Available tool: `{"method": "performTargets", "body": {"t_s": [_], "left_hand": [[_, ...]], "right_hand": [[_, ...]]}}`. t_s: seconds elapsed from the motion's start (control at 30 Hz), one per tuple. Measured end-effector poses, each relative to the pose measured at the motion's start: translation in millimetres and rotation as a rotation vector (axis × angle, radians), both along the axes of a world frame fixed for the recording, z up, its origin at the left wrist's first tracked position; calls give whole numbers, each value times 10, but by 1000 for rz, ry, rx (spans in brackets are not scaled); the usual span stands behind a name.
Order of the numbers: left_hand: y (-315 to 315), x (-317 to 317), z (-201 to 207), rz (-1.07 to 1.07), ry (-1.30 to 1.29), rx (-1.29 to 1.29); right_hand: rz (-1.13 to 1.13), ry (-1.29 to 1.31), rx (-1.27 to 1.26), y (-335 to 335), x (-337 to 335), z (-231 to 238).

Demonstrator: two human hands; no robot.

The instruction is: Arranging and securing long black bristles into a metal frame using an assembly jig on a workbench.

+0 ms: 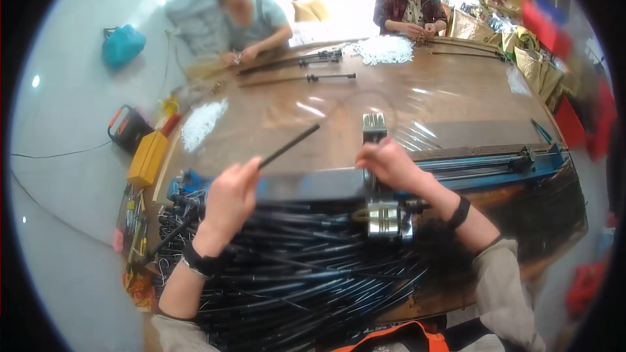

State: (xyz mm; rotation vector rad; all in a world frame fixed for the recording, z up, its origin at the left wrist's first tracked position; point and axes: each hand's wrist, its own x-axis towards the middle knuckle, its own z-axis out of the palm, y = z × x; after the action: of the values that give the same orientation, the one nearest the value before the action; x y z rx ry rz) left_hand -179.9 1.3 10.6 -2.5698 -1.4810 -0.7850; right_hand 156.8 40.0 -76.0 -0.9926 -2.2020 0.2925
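My left hand (pixel 228 199) is closed round a slim black rod (pixel 290 145), which slants up to the right above the table. A faint thin loop (pixel 368 93) curves near the rod's far tip; I cannot tell whether it is joined to it. My right hand (pixel 385 161) has its fingers drawn together beside a shiny metal clamp block (pixel 373 122). Whatever those fingers pinch is too small or blurred to name. Nearer to me, a second shiny metal block (pixel 383 219) sits below my right wrist. A large heap of black rods (pixel 306 267) lies under both forearms.
A blue-framed rail device (pixel 482 166) stretches right. Piles of small white pieces (pixel 203 124) lie on the brown table (pixel 280 107). Two people sit opposite, their hands at the far edge. A yellow box (pixel 147 158) stands at the left, with bags (pixel 469 26) far right.
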Motion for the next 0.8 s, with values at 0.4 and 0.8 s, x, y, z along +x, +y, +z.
{"method": "performTargets", "body": {"t_s": [0.4, 0.8], "left_hand": [[107, -28, 48, -45, -23, -17], [38, -106, -13, -49, -65, 6]], "right_hand": [[11, 506, -78, 52, 11, 5], [-19, 344, 66, 78, -61, -77]]}}
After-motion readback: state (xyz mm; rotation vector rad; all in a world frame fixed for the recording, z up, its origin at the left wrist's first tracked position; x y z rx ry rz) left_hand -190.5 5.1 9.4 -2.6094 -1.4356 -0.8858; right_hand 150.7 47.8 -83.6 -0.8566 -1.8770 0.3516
